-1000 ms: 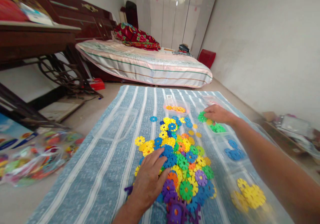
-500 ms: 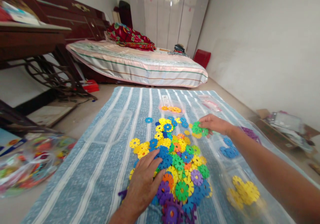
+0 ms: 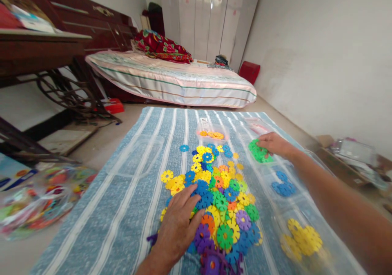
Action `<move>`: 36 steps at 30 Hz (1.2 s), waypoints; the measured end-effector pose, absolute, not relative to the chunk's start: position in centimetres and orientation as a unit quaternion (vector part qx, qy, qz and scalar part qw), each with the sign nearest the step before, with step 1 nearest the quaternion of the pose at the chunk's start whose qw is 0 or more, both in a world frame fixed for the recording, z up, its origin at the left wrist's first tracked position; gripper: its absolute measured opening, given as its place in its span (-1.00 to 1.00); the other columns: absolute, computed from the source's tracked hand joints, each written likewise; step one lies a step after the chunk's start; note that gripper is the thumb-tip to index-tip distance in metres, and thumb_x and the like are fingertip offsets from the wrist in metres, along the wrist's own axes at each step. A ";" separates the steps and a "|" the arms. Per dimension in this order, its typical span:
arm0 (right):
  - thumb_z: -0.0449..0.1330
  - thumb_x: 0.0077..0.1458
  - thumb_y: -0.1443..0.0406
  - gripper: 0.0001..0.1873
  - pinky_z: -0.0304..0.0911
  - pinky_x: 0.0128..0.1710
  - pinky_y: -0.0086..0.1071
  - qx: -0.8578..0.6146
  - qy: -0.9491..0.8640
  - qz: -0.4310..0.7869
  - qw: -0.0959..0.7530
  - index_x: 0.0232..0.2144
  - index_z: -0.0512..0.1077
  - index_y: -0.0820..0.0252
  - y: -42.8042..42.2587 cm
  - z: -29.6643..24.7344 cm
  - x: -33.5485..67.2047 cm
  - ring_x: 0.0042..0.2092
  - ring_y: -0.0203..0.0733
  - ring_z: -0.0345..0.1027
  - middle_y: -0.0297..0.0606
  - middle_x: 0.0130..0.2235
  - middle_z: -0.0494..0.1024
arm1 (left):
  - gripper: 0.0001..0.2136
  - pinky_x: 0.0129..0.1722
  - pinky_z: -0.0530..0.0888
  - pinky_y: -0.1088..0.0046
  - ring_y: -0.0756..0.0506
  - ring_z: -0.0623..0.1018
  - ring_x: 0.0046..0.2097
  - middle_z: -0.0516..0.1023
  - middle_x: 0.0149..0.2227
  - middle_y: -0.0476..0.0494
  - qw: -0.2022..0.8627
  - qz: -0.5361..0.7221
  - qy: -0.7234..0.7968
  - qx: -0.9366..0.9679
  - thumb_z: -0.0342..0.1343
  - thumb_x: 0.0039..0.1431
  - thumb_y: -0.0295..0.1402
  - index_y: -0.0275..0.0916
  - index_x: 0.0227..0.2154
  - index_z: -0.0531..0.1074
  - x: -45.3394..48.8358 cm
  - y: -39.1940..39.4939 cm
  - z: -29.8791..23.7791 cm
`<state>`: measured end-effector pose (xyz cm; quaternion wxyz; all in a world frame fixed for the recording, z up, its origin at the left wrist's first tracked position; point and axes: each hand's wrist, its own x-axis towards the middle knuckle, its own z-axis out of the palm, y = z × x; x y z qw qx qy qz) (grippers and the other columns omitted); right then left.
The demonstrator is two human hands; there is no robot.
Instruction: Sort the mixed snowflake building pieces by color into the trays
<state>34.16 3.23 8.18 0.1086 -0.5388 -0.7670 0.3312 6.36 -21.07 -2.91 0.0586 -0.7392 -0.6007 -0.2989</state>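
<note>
A heap of flat plastic snowflake discs [image 3: 220,193] in yellow, blue, green, orange and purple lies on a blue striped cloth [image 3: 131,193]. My left hand [image 3: 179,226] rests flat on the heap's near left side, fingers spread. My right hand [image 3: 274,143] reaches out to the far right and its fingers are closed on green discs [image 3: 259,152] over a clear tray. Nearer along the right, clear trays hold blue discs [image 3: 283,187] and yellow discs [image 3: 303,238]. A small clear tub [image 3: 212,134] at the far side holds orange and yellow discs.
A clear lid or tray [image 3: 137,152] lies on the cloth's left. A bag of coloured pieces [image 3: 36,197] sits on the floor at left. Behind stand a low bed [image 3: 171,79], a dark table with iron legs [image 3: 45,62] and a cardboard box [image 3: 346,156] by the right wall.
My right hand carried green discs from beside the heap out to the right, over the tray of green discs. My left hand stayed on the heap.
</note>
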 end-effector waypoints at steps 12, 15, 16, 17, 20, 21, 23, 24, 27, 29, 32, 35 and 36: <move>0.01 0.10 0.27 -0.72 0.25 -0.32 -0.43 -0.533 -0.843 0.075 -0.007 -0.25 0.48 0.21 4.4 7.1 30.3 -0.40 -0.22 0.45 -0.21 -0.38 0.57 | -0.80 -0.08 0.49 0.22 -0.16 0.46 0.00 0.44 0.01 -0.19 0.086 -0.303 -0.597 -0.738 0.03 0.12 -0.28 -0.17 -0.20 0.40 6.3 -21.1 -2.5; 0.01 0.05 0.36 -0.68 0.22 -0.20 -0.42 -0.485 -0.873 0.041 -0.035 -0.16 0.46 0.15 4.2 5.7 27.4 -0.15 -0.13 0.42 -0.20 -0.19 0.56 | -0.80 -0.09 0.50 0.22 -0.16 0.47 -0.01 0.44 0.01 -0.20 0.092 -0.304 -0.594 -0.739 0.04 0.11 -0.29 -0.18 -0.20 0.39 6.2 -21.1 -2.5; 0.01 0.03 0.39 -0.65 0.22 -0.17 -0.40 -0.473 -0.879 0.034 -0.045 -0.14 0.45 0.13 4.3 5.2 26.6 -0.09 -0.10 0.38 -0.19 -0.14 0.54 | -0.80 -0.10 0.50 0.22 -0.17 0.47 -0.01 0.45 0.01 -0.20 0.094 -0.304 -0.593 -0.740 0.04 0.10 -0.29 -0.17 -0.20 0.39 6.1 -21.1 -2.5; 0.01 0.01 0.40 -0.62 0.21 -0.15 -0.38 -0.465 -0.883 0.032 -0.052 -0.12 0.44 0.12 4.4 4.6 25.8 -0.05 -0.08 0.36 -0.19 -0.09 0.52 | -0.79 -0.10 0.50 0.21 -0.17 0.47 -0.01 0.44 0.01 -0.20 0.095 -0.303 -0.592 -0.740 0.04 0.10 -0.30 -0.17 -0.19 0.39 6.1 -21.0 -2.5; 0.05 -0.04 0.42 -0.57 0.21 -0.12 -0.37 -0.436 -0.896 0.037 -0.078 -0.07 0.40 0.13 5.0 3.2 24.1 0.00 -0.06 0.31 -0.17 -0.01 0.46 | -0.79 -0.10 0.50 0.20 -0.17 0.47 0.00 0.44 0.02 -0.21 0.095 -0.298 -0.594 -0.742 0.06 0.09 -0.30 -0.16 -0.18 0.38 6.1 -21.0 -2.7; 0.08 -0.06 0.42 -0.56 0.21 -0.13 -0.38 -0.424 -0.900 0.040 -0.091 -0.08 0.41 0.15 5.2 2.8 23.8 0.00 -0.06 0.32 -0.15 -0.01 0.46 | -0.78 -0.09 0.50 0.20 -0.17 0.46 0.00 0.43 0.02 -0.20 0.095 -0.297 -0.595 -0.741 0.06 0.09 -0.30 -0.16 -0.18 0.37 6.1 -21.1 -2.8; 0.12 -0.11 0.42 -0.57 0.23 -0.16 -0.40 -0.407 -0.905 0.043 -0.118 -0.11 0.42 0.20 5.5 2.2 23.3 -0.04 -0.06 0.35 -0.11 -0.04 0.48 | -0.78 -0.08 0.49 0.21 -0.17 0.46 0.01 0.42 0.03 -0.20 0.092 -0.298 -0.597 -0.739 0.07 0.08 -0.30 -0.15 -0.18 0.37 6.1 -21.1 -2.8; 0.13 -0.12 0.41 -0.58 0.24 -0.18 -0.40 -0.401 -0.906 0.043 -0.129 -0.13 0.43 0.23 5.6 2.0 23.1 -0.07 -0.05 0.36 -0.09 -0.07 0.49 | -0.78 -0.08 0.49 0.21 -0.17 0.45 0.01 0.42 0.04 -0.19 0.091 -0.298 -0.598 -0.738 0.07 0.08 -0.30 -0.15 -0.18 0.37 6.1 -21.1 -2.8; 0.15 -0.14 0.39 -0.61 0.25 -0.26 -0.40 -0.389 -0.908 0.040 -0.151 -0.17 0.45 0.24 5.6 1.9 22.9 -0.14 -0.05 0.40 -0.10 -0.14 0.53 | -0.78 -0.08 0.49 0.21 -0.17 0.46 0.01 0.42 0.03 -0.19 0.087 -0.303 -0.598 -0.737 0.06 0.09 -0.30 -0.15 -0.18 0.38 6.2 -21.1 -2.8; 0.17 -0.16 0.38 -0.62 0.25 -0.29 -0.41 -0.382 -0.910 0.037 -0.159 -0.18 0.45 0.23 5.3 2.1 22.9 -0.17 -0.06 0.41 -0.12 -0.18 0.54 | -0.79 -0.09 0.49 0.21 -0.17 0.46 0.00 0.43 0.03 -0.20 0.085 -0.307 -0.598 -0.736 0.06 0.09 -0.30 -0.15 -0.19 0.39 6.2 -21.2 -2.6; 0.18 -0.16 0.37 -0.61 0.26 -0.28 -0.39 -0.380 -0.911 0.027 -0.157 -0.18 0.46 0.20 4.7 2.4 22.8 -0.14 -0.04 0.40 -0.12 -0.16 0.54 | -0.79 -0.08 0.49 0.21 -0.17 0.47 0.00 0.44 0.02 -0.20 0.077 -0.311 -0.598 -0.735 0.05 0.09 -0.29 -0.15 -0.20 0.40 6.2 -21.2 -2.4; 0.13 -0.12 0.39 -0.62 0.25 -0.23 -0.38 -0.391 -0.910 0.015 -0.140 -0.17 0.46 0.19 4.3 2.5 22.7 -0.08 -0.03 0.37 -0.12 -0.10 0.51 | -0.79 -0.08 0.48 0.21 -0.17 0.46 0.00 0.44 0.02 -0.19 0.073 -0.307 -0.598 -0.737 0.04 0.09 -0.28 -0.15 -0.20 0.40 6.1 -21.1 -2.5; 0.12 -0.11 0.40 -0.63 0.24 -0.22 -0.38 -0.394 -0.909 0.014 -0.136 -0.18 0.46 0.19 4.3 2.5 22.7 -0.08 -0.04 0.36 -0.13 -0.10 0.51 | -0.80 -0.08 0.49 0.21 -0.17 0.46 0.00 0.44 0.02 -0.19 0.075 -0.304 -0.599 -0.737 0.04 0.10 -0.29 -0.15 -0.20 0.40 6.1 -21.1 -2.5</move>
